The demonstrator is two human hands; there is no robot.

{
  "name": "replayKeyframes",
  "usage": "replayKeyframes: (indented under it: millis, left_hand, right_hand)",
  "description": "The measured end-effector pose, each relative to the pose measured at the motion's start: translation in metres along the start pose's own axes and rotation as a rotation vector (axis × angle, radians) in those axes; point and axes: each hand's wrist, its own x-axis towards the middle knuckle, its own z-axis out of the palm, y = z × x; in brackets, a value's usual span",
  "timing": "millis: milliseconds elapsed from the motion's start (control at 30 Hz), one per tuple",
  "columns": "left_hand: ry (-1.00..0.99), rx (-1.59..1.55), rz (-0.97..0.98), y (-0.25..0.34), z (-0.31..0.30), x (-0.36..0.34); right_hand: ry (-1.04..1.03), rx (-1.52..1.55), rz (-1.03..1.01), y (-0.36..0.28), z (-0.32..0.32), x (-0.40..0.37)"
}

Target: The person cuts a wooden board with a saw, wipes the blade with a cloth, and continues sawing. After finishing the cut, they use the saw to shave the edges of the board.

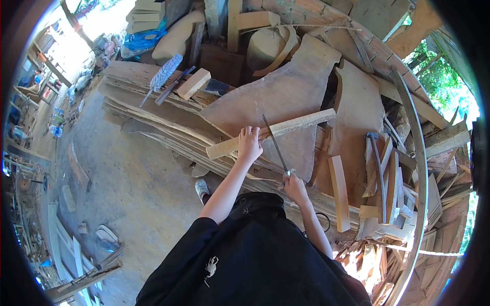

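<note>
My left hand (249, 147) grips a long, pale wooden strip (303, 120), its fingers curled over the top edge. The strip lies at a slant across a broad, flat slab of wood (286, 84). In my right hand (296, 188) is the handle end of a slim, dark file (276, 144). Its long shaft points up and away from me, and its upper part crosses the strip just right of my left hand.
Stacked rough planks (148, 109) support the slab. A mallet-shaped tool (376, 163) leans among offcuts at right, near a pale wood block (339, 191). A bristly blue-white brush (166, 73) and a small block (194, 83) lie at upper left. A curved strip (418, 153) arcs at far right.
</note>
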Motion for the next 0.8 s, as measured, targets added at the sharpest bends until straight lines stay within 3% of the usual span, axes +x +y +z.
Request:
replayKeyframes:
  millis: [267,433,800]
  left_hand:
    - [-0.032,-0.020,0.024,-0.007,0.000,0.001]
    - [-0.051,-0.022,0.037,-0.010,-0.001,0.002]
    - [-0.146,-0.038,0.031,-0.016,-0.002,0.006]
  right_hand:
    - [-0.087,0.018,0.179,0.061,-0.018,-0.105]
    - [-0.158,0.025,0.233,0.047,-0.055,-0.117]
    - [0.094,0.126,0.000,0.002,-0.017,0.010]
